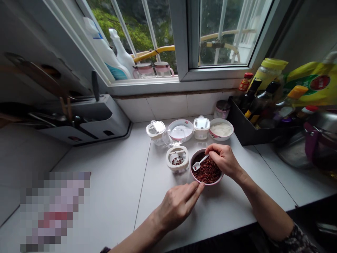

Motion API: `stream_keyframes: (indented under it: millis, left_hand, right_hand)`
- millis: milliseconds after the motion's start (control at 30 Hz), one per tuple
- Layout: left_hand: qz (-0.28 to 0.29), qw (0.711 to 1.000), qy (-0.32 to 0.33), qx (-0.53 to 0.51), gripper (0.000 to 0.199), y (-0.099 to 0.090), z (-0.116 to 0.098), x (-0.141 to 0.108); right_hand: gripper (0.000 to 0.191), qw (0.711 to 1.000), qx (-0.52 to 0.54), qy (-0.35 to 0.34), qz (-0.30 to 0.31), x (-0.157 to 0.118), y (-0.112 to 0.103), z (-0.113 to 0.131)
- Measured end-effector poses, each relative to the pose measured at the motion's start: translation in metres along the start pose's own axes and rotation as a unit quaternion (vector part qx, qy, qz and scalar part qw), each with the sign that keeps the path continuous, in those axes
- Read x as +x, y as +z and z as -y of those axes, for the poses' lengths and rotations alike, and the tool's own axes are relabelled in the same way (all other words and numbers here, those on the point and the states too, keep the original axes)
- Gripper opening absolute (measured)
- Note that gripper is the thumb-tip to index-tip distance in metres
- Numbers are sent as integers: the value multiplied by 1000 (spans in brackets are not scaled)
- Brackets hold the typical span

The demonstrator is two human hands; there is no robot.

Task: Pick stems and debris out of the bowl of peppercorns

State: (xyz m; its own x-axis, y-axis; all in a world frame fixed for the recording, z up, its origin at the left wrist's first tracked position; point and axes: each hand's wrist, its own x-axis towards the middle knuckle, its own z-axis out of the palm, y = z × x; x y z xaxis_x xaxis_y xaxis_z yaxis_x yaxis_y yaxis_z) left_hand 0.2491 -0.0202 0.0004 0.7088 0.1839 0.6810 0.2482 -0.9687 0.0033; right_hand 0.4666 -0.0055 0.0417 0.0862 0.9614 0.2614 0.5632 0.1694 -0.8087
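A small pink-rimmed bowl of dried red peppercorn-like spice sits on the white counter. My right hand is above the bowl, shut on a small white spoon whose scoop rests on the spice. My left hand lies in front of the bowl, holding nothing, its fingertips at the near rim. To the left of the bowl stands a small glass spice jar with a little spice inside and a white ring at its mouth. Its clear hinged lid is tilted open.
Behind stand a lidded jar, a white plate-like dish, a lidded jar and a bowl of white paste. A black caddy holds bottles at right. A knife block stands at left, below a window.
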Motion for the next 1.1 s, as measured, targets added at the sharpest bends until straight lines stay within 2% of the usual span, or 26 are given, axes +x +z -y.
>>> stream_keyframes:
  millis: [167, 433, 533, 667, 800, 900, 967, 1033, 1100]
  left_hand:
    - [2, 1000, -3, -4, 29, 0, 0, 1]
    - [2, 1000, 0, -5, 27, 0, 0, -1]
    - [7, 1000, -1, -2, 28, 0, 0, -2]
    - [5, 1000, -3, -4, 27, 0, -1, 0]
    - [-3, 1000, 4, 4, 26, 0, -1, 2]
    - [-9, 1000, 7, 7, 26, 0, -1, 3]
    - [-9, 1000, 5, 8, 25, 0, -1, 3]
    - [-7, 1000, 5, 8, 25, 0, -1, 2]
    - [-2, 1000, 5, 5, 27, 0, -1, 1]
  right_hand:
    - [20, 1000, 28, 3, -9, 0, -1, 1]
    - [14, 980, 166, 106, -8, 5, -5, 3]
    - [14, 973, 201, 108, -19, 5, -3, 5]
    - [15, 981, 182, 38, -56, -1, 9, 11]
    - [18, 988, 54, -121, -80, -10, 20, 17]
    - [27, 961, -59, -265, -50, -13, 23, 19]
    - [29, 939, -105, -325, -42, -13, 22, 18]
    - [30, 932, -117, -339, -52, -12, 18, 17]
    - [29, 943, -109, -307, -74, -11, 12, 17]
